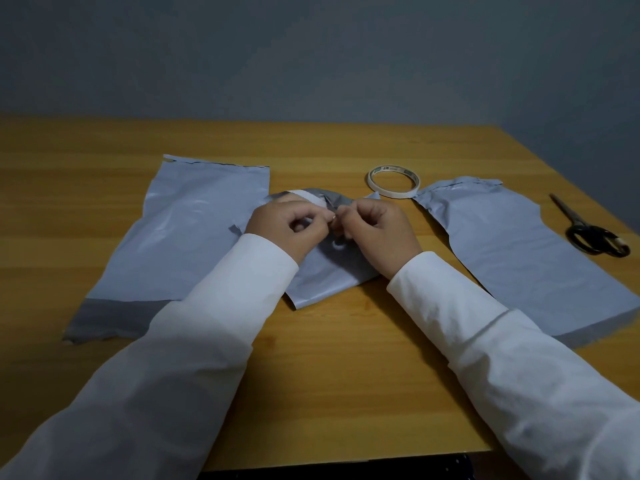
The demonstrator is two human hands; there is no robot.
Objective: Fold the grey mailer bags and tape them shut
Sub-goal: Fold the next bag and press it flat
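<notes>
A folded grey mailer bag (pixel 323 282) lies in the middle of the wooden table (pixel 346 375), partly under my hands. My left hand (pixel 289 230) and my right hand (pixel 375 230) meet above it, fingertips together, pinching something small at the bag's upper part; what it is I cannot make out. A white strip shows on the bag's far edge. A flat grey mailer bag (pixel 183 237) lies to the left, another flat grey mailer bag (pixel 519 251) to the right. A roll of tape (pixel 393 181) lies behind my right hand.
Black-handled scissors (pixel 588 230) lie at the far right near the table edge. The table's front edge runs below my forearms, and a grey wall stands behind the table.
</notes>
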